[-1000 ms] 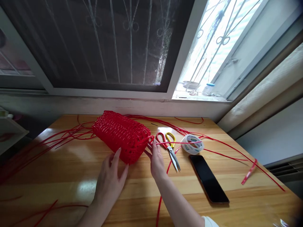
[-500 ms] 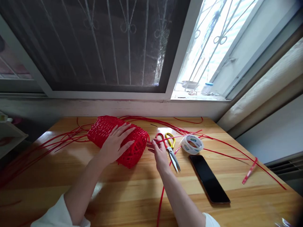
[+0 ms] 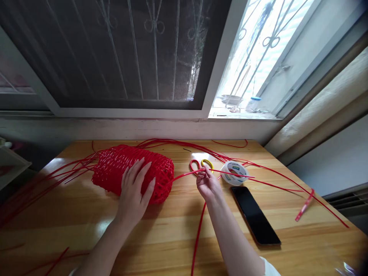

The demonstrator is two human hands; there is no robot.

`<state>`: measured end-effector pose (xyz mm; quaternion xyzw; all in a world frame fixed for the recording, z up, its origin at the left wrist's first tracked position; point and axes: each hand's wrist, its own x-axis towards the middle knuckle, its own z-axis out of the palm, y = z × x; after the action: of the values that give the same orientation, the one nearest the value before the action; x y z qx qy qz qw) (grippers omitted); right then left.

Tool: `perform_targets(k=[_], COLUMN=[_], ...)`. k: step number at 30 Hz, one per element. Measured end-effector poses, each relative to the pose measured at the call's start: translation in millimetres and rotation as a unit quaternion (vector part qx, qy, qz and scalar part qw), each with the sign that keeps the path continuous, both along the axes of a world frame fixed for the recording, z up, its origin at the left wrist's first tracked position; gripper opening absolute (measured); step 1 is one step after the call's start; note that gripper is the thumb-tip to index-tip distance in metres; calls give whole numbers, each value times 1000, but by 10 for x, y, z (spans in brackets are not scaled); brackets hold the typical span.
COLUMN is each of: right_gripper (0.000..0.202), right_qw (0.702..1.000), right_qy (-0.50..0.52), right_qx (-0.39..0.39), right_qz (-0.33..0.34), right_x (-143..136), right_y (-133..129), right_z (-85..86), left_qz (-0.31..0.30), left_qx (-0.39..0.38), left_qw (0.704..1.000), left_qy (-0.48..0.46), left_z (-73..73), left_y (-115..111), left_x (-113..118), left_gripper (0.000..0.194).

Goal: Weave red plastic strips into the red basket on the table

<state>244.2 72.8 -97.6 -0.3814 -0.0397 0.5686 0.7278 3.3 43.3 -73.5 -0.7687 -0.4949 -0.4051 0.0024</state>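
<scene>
A red woven basket (image 3: 115, 168), made of shiny plastic strands, lies on its side on the wooden table. My left hand (image 3: 134, 188) rests on its near side with fingers spread and thumb toward the open-weave end. From that end a red strand (image 3: 185, 175) runs to the right, drawn fairly straight. My right hand (image 3: 209, 184) pinches this strand between thumb and fingertips, and its free end passes over a roll of clear tape (image 3: 235, 168). Just behind my right hand lie scissors (image 3: 194, 166) with one red and one yellow handle loop; their blades are hidden.
A black phone (image 3: 255, 216) lies on the table (image 3: 161, 237) at right. Long loose red strands (image 3: 198, 146) stretch along the back and off to the left. A short red-patterned strip (image 3: 304, 205) lies far right. The window frame (image 3: 129, 113) and wall stand behind.
My right hand has moved right with the strand, and a longer length now shows between it and the basket. The basket and my left hand have shifted slightly left.
</scene>
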Motion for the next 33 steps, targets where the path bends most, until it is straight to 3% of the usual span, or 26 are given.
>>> perform_targets(k=[3, 6, 13, 16, 18, 21, 24, 27, 29, 33], right_gripper=[6, 20, 37, 33, 32, 31, 30, 31, 31, 27], right_qw=[1000, 998, 991, 983, 977, 972, 963, 945, 923, 866], right_qy=[-7, -35, -119, -159, -175, -178, -187, -214, -223, -244], right_qx=[20, 51, 54, 74, 81, 75, 87, 105, 117, 134], right_qz=[2, 9, 10, 54, 94, 134, 170, 224, 290, 416], right_x=[-103, -265, -561, -681, -759, -831, -849, -867, -896, -962], right_y=[-71, -145, -294, -362, -394, -416, -432, -481, -547, -750], right_z=[82, 140, 227, 231, 223, 212, 224, 261, 295, 388], left_qz=[-35, -79, -129, -156, -184, -191, -192, -193, -178, -139], left_qx=[-28, -51, -142, -147, -168, -293, -435, -494, -470, -360], left_qw=[996, 991, 975, 962, 948, 911, 838, 791, 808, 878], left_qy=[-78, -92, -108, -171, -199, -221, -266, -305, -309, -284], left_z=[100, 186, 271, 348, 398, 414, 359, 308, 309, 385], left_y=[-52, -87, -164, -227, -284, -354, -350, -279, -229, -202], left_x=[16, 21, -6, 1, 14, 37, 44, 28, 15, -6], left_gripper=[32, 23, 31, 36, 29, 20, 27, 33, 36, 32])
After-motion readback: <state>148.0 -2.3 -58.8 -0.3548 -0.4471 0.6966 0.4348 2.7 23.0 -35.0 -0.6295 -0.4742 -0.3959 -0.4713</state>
